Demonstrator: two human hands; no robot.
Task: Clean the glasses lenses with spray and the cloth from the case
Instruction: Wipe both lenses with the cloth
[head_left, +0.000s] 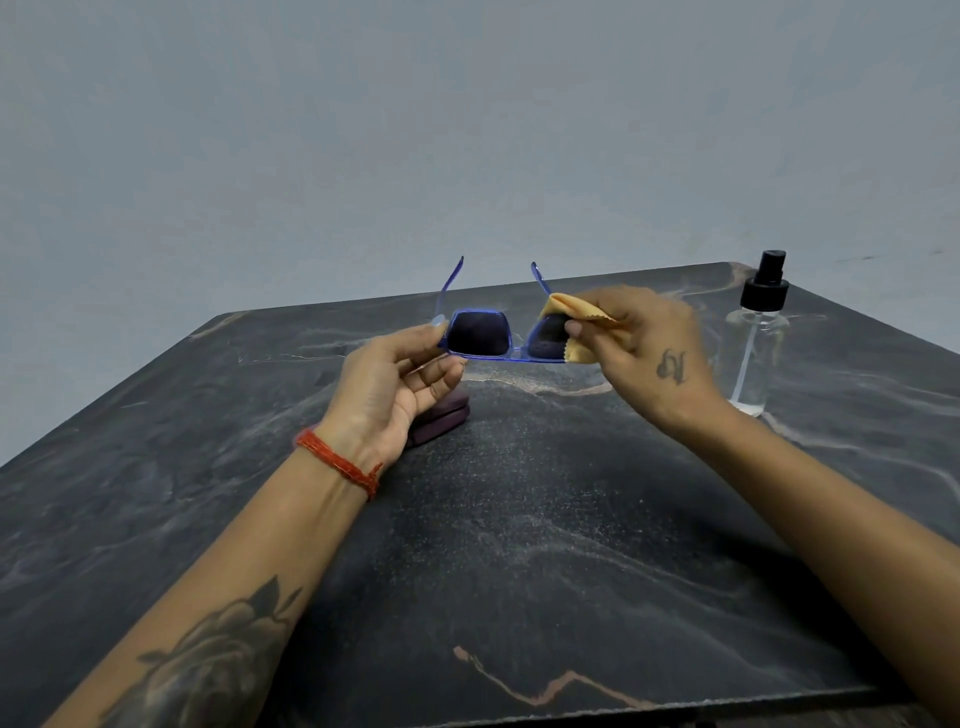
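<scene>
Blue-framed glasses (480, 338) with dark lenses are held up above the table, arms unfolded and pointing away from me. My left hand (395, 384) pinches the frame at its left corner. My right hand (644, 348) grips a small orange cloth (582, 317) folded over the right lens, thumb in front and fingers behind. The cloth covers part of that lens. A clear spray bottle (756, 353) with a black pump top stands upright on the table to the right of my right hand. The dark purple case (441, 423) lies closed on the table, mostly hidden behind my left hand.
The dark marble-patterned table (519, 545) fills the lower view, with its near edge at the bottom and far edge behind the glasses. A plain grey wall (467, 130) rises behind it. A red thread bracelet (340, 462) is on my left wrist.
</scene>
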